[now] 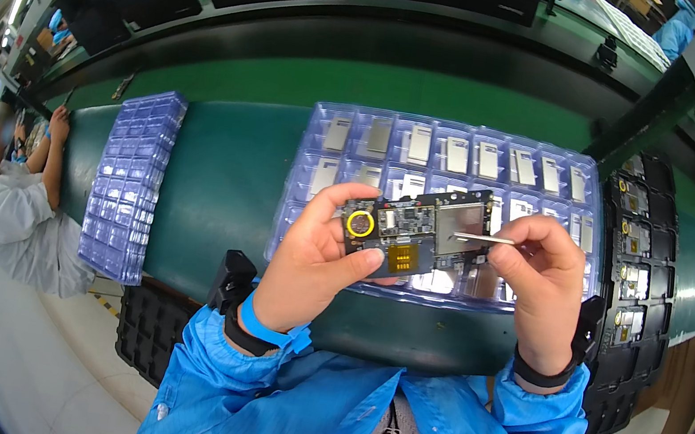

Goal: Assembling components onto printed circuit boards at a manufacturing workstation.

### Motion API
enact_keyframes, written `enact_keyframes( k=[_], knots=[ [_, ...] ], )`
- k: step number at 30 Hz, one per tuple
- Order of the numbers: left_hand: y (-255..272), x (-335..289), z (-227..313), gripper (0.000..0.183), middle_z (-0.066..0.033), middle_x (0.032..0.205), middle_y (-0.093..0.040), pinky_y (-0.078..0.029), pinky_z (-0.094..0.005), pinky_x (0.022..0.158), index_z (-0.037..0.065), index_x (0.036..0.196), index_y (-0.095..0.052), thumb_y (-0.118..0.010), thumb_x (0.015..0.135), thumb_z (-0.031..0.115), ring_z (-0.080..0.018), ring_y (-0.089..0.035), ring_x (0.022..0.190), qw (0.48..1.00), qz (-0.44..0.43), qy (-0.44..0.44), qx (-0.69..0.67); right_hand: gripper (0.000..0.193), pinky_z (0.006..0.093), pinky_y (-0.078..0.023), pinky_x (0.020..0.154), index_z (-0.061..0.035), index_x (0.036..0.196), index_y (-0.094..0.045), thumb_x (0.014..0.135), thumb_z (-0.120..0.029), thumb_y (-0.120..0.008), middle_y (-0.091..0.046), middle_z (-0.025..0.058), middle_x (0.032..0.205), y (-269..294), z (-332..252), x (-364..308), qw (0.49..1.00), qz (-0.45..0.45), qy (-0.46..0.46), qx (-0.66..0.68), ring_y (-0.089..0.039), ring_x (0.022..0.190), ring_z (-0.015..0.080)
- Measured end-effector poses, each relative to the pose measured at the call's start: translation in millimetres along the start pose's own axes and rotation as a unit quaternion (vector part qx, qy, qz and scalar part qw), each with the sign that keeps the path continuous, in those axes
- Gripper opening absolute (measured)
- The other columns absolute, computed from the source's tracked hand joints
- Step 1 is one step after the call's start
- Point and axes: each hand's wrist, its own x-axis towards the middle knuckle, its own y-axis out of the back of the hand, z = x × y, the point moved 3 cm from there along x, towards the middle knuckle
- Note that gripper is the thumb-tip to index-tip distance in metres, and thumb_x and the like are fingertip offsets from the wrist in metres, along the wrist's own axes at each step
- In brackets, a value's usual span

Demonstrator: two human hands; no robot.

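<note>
My left hand [315, 253] is closed around the left end of a dark circuit board [421, 219], thumb on top. The board is raised over the tray and tilted. It carries a yellow ring [360, 224], a gold-coloured patch [403, 259] and a flat silver shield cover [452, 229] toward its right end. Over that cover, my right hand [544, 273] pinches a thin silver metal piece [488, 239] between thumb and fingers. It shows almost edge-on; whether it touches the board I cannot tell. Beneath lies a clear plastic tray [316, 136] with several silver metal covers [455, 155] in its compartments.
Left on the green bench [231, 155] stands a stack of clear trays [129, 184]. To the right, a black tray [665, 255] holds several circuit boards [631, 280]. A dark post [650, 118] rises at the far right. A co-worker [17, 204] sits at the far left.
</note>
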Motion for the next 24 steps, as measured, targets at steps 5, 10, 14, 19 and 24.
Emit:
enact_keyframes(
  k=[5, 10, 14, 19, 24],
  knots=[
    [-3.0, -2.2, 0.0, 0.051, -0.0189, 0.11, -0.051, -0.055, -0.0386, 0.075, 0.001, 0.122, -0.029, -0.05, 0.077, -0.01, -0.0263, -0.058, 0.096, 0.999, 0.02, 0.007, 0.036, 0.019, 0.0177, -0.046, 0.063, 0.0024, 0.095, -0.058, 0.077, 0.002, -0.063, -0.061, 0.0047, 0.08, -13.7, -0.9, 4.7, 0.998, -0.001, -0.06, 0.035, -0.057, 0.072, 0.0065],
    [-8.8, -2.7, -2.1, 0.049, -0.0174, 0.108, -0.052, -0.055, -0.0365, 0.074, 0.001, 0.121, -0.03, -0.05, 0.077, -0.009, -0.0255, -0.059, 0.094, 0.999, 0.008, 0.008, 0.034, 0.018, 0.0176, -0.046, 0.061, 0.0034, 0.094, -0.058, 0.078, 0.001, -0.063, -0.061, 0.0048, 0.08, -20.3, 4.5, 4.5, 1.0, -0.003, -0.027, 0.013, -0.056, 0.068, 0.0056],
    [-10.3, -2.9, -3.6, 0.048, -0.0168, 0.107, -0.053, -0.055, -0.0355, 0.074, 0.001, 0.12, -0.031, -0.05, 0.077, -0.01, -0.0247, -0.059, 0.094, 0.999, 0.016, 0.004, 0.029, 0.015, 0.017, -0.046, 0.059, 0.0025, 0.092, -0.059, 0.078, 0.001, -0.062, -0.062, 0.0046, 0.077, -25.7, 8.0, 3.7, 1.0, -0.005, -0.008, -0.028, -0.055, 0.066, 0.0044],
    [-10.9, -3.1, -4.9, 0.048, -0.0166, 0.106, -0.053, -0.055, -0.0343, 0.074, 0.001, 0.12, -0.032, -0.049, 0.077, -0.011, -0.023, -0.059, 0.093, 0.999, 0.01, -0.003, 0.052, 0.012, 0.0166, -0.045, 0.055, 0.0023, 0.09, -0.06, 0.078, 0.0, -0.062, -0.061, 0.0041, 0.073, -30.0, 13.0, 3.0, 0.999, -0.001, 0.003, -0.043, -0.054, 0.063, 0.0036],
    [-11.3, -3.3, -5.0, 0.048, -0.0164, 0.106, -0.053, -0.055, -0.034, 0.075, 0.002, 0.12, -0.032, -0.049, 0.077, -0.011, -0.0229, -0.059, 0.093, 0.998, 0.011, 0.0, 0.062, 0.012, 0.0161, -0.044, 0.053, 0.0026, 0.089, -0.06, 0.078, 0.0, -0.062, -0.061, 0.0044, 0.072, -32.5, 13.3, 3.0, 0.998, -0.009, -0.004, -0.061, -0.054, 0.06, 0.0033]
  ],
)
